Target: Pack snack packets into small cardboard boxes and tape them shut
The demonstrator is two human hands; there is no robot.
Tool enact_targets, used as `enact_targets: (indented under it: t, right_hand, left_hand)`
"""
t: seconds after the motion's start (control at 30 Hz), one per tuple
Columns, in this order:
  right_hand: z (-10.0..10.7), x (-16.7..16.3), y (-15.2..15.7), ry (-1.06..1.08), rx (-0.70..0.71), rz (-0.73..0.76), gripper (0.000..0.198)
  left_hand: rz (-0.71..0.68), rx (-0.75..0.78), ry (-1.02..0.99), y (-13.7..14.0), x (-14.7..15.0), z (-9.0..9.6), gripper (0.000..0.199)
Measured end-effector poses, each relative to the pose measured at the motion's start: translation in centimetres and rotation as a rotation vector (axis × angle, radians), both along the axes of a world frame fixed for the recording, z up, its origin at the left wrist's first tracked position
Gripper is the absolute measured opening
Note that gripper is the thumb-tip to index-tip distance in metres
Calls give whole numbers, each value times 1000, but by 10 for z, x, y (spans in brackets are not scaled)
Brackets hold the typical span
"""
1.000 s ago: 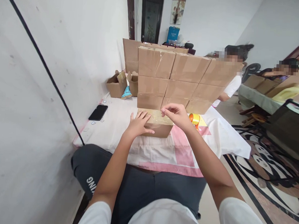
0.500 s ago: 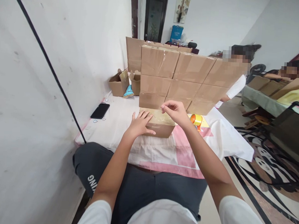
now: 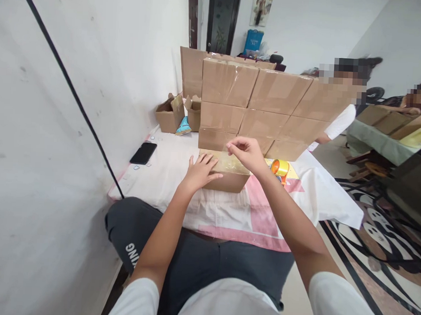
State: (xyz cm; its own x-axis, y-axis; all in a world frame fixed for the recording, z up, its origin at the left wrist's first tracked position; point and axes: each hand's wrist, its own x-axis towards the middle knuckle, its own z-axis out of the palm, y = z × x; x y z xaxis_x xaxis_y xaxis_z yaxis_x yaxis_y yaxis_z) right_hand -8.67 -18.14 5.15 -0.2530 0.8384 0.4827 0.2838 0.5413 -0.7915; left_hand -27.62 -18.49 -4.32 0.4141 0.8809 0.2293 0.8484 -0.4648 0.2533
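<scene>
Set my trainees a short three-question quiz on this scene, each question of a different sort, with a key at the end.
1. True or false: the left hand rests on the low carton with its fingers spread.

2. Multiple choice: which of these lies flat on the tablecloth, to the left of the left hand in the picture?
A) a yellow tape roll
B) a black phone
C) a blue bin

3. Fill the gap: behind the low carton, the near face of the stack of boxes shows ___ rows, one above another.

Key: 1. True. 2. B. 3. Three.
</scene>
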Motion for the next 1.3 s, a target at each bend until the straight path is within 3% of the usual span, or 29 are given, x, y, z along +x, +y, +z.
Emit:
enact_targets:
  t: [0.5, 0.73, 0.93, 1.3]
  right_hand:
    - [4, -4, 5, -46, 38, -19, 25]
    - [5, 7, 34, -100, 84, -89, 24]
    - [-1, 20, 81, -32, -156, 89, 30]
    - [-56, 20, 145, -161, -571, 15, 28]
  left_hand:
    - [73, 58, -47, 1, 12, -6, 52]
    - [58, 102, -131, 5, 19, -15, 55]
    - [67, 124, -247, 9, 23, -21, 48]
    - [61, 163, -235, 10, 28, -25, 43]
